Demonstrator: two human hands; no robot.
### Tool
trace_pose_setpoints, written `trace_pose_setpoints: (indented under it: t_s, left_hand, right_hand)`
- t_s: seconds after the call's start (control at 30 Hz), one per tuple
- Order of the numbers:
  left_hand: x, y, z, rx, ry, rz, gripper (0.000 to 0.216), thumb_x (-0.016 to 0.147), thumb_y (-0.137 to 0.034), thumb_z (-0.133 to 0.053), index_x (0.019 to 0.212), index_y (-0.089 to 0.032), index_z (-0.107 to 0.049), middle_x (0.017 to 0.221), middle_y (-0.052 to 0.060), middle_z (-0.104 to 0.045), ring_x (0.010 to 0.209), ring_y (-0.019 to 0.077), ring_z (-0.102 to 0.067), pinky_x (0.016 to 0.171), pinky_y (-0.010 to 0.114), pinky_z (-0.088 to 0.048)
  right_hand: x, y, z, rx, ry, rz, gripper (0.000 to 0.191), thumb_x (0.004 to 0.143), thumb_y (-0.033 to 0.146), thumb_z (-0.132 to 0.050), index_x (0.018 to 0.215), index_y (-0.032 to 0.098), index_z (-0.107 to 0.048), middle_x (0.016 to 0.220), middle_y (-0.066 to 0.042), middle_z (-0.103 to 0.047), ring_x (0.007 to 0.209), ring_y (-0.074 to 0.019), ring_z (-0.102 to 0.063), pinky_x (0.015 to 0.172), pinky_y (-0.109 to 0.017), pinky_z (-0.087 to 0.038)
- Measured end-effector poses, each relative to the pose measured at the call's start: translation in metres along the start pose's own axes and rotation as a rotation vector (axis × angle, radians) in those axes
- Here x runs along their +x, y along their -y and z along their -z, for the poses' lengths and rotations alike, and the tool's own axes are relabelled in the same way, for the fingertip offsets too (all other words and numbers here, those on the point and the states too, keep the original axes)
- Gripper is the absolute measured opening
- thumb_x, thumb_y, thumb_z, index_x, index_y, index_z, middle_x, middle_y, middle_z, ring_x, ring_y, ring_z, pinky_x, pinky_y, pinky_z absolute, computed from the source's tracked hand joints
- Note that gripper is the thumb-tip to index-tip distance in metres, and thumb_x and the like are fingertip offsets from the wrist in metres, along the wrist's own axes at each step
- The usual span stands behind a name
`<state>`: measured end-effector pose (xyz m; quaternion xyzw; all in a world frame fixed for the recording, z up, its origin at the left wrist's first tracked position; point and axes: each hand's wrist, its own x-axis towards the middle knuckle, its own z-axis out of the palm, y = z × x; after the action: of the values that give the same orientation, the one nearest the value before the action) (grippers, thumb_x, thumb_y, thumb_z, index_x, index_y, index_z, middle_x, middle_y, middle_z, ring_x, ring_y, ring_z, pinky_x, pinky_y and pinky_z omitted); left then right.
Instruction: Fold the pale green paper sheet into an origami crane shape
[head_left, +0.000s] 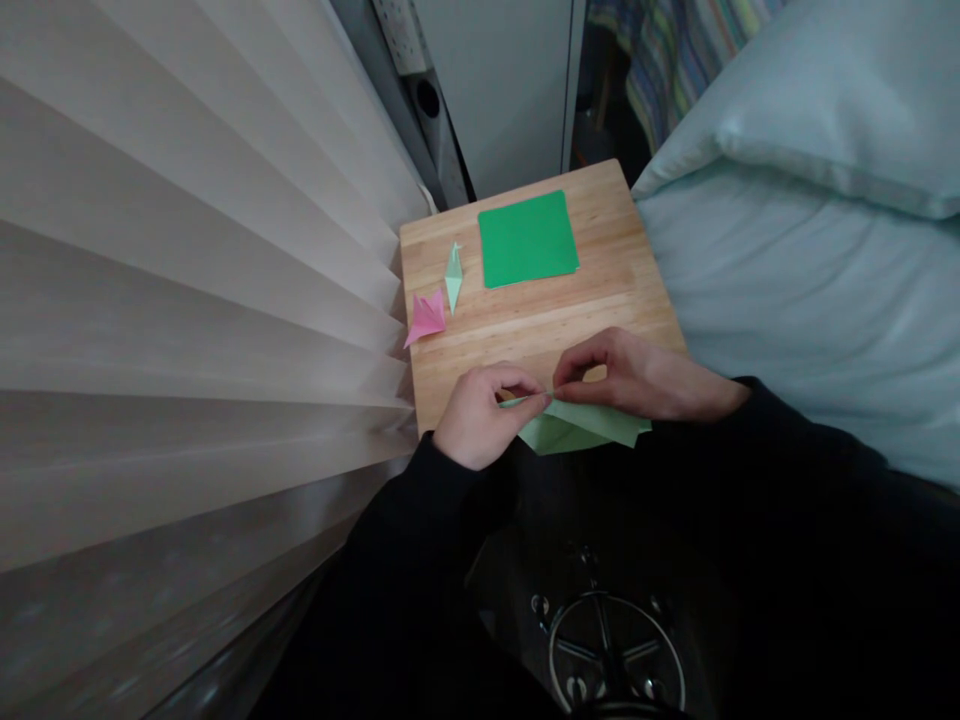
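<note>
A light green sheet of origami paper (577, 428), partly folded, is held at the near edge of the small wooden table (525, 335). My left hand (487, 408) pinches its upper left part between thumb and fingers. Close beside it, my right hand (619, 372) pinches the same paper near its top edge, thumb and index finger together. The two sets of fingertips almost meet. Part of the paper is hidden behind my hands. Farther back lie a folded pink paper piece (427, 316), a slim folded pale green paper piece (454, 278) and a stack of bright green paper (528, 240).
A pleated pale curtain (225, 330) runs along the table's left side. To the right is a bed with light blue-green bedding (780, 280). A white cabinet (502, 90) stands behind the table. Below me is a wheeled chair base (615, 650).
</note>
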<state>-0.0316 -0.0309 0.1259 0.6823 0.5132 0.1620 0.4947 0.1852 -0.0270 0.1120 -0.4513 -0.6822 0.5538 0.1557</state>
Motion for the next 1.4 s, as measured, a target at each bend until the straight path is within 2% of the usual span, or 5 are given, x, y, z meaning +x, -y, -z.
trace_pose_setpoints:
  t_s: [0.23, 0.47, 0.73, 1.0, 1.4]
  left_hand:
    - [0.002, 0.007, -0.005, -0.150, 0.103, 0.146, 0.010, 0.078, -0.025, -0.077, 0.072, -0.017, -0.076, 0.067, -0.001, -0.068, 0.063, 0.0125, -0.054, 0.063, 0.027, -0.040]
    - [0.001, 0.000, -0.009, -0.330, 0.010, 0.195, 0.007, 0.072, -0.024, -0.079, 0.069, -0.018, -0.078, 0.066, -0.001, -0.070, 0.063, 0.0124, -0.055, 0.066, 0.028, -0.042]
    - [-0.001, -0.003, -0.007, -0.328, -0.024, 0.208, 0.007, 0.072, -0.024, -0.079, 0.067, -0.019, -0.078, 0.064, -0.001, -0.070, 0.062, 0.0127, -0.056, 0.065, 0.028, -0.044]
    - [0.000, 0.000, -0.010, -0.176, 0.014, 0.165, 0.003, 0.076, -0.018, -0.075, 0.073, -0.018, -0.078, 0.069, 0.001, -0.072, 0.064, 0.0134, -0.059, 0.065, 0.028, -0.045]
    - [-0.001, 0.000, -0.015, -0.146, -0.035, 0.144, 0.006, 0.077, -0.017, -0.070, 0.073, -0.016, -0.075, 0.069, 0.000, -0.071, 0.062, 0.0124, -0.059, 0.064, 0.026, -0.046]
  right_hand:
    - [0.000, -0.003, 0.000, -0.041, 0.041, -0.042, 0.020, 0.087, 0.032, -0.063, 0.082, 0.020, -0.079, 0.082, -0.002, -0.076, 0.074, -0.0173, -0.063, 0.067, -0.030, -0.043]
    - [-0.001, 0.005, 0.003, 0.015, 0.020, -0.086, 0.022, 0.085, 0.036, -0.065, 0.083, 0.019, -0.079, 0.079, -0.002, -0.075, 0.074, -0.0180, -0.062, 0.065, -0.030, -0.043]
    - [-0.002, 0.007, 0.006, 0.052, 0.027, -0.092, 0.019, 0.084, 0.033, -0.064, 0.082, 0.019, -0.077, 0.078, -0.001, -0.073, 0.071, -0.0163, -0.060, 0.063, -0.028, -0.042]
    - [0.000, -0.003, -0.001, 0.027, 0.039, -0.015, 0.016, 0.084, 0.028, -0.062, 0.082, 0.020, -0.076, 0.083, -0.002, -0.075, 0.078, -0.0187, -0.064, 0.069, -0.030, -0.046]
    - [0.000, 0.002, -0.005, -0.012, -0.011, -0.061, 0.016, 0.086, 0.031, -0.063, 0.081, 0.020, -0.073, 0.080, -0.002, -0.074, 0.075, -0.0189, -0.065, 0.069, -0.031, -0.047]
